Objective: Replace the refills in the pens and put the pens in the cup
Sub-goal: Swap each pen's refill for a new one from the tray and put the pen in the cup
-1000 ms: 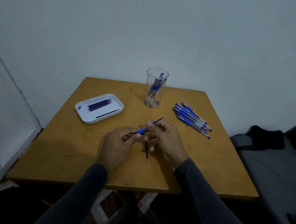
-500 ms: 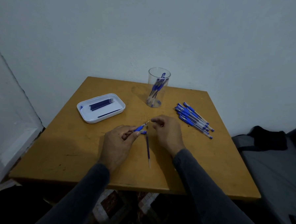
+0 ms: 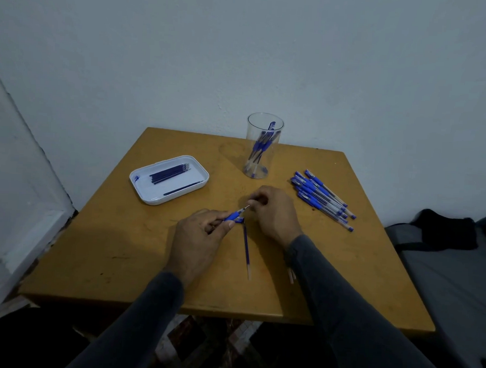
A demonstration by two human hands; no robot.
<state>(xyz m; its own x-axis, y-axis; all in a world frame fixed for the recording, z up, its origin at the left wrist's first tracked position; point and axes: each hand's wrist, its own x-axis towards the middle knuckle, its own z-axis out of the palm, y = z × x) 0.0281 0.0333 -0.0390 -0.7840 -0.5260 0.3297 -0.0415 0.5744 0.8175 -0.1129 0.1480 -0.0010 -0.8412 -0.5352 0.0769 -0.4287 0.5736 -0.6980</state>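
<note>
A blue pen point(image 3: 233, 216) is gripped in the curled fingers of the left hand point(image 3: 196, 242) above the middle of the table point(image 3: 114, 250), tip pointing up and right. Its metal tip is pinched by the right hand point(image 3: 274, 210). A loose refill point(image 3: 246, 247) lies on the table just below the pen. More refills are kept in the white tray point(image 3: 143, 191), finished pens in the cup point(image 3: 262, 147), and a pile of pens point(image 3: 321, 197) at right
</note>
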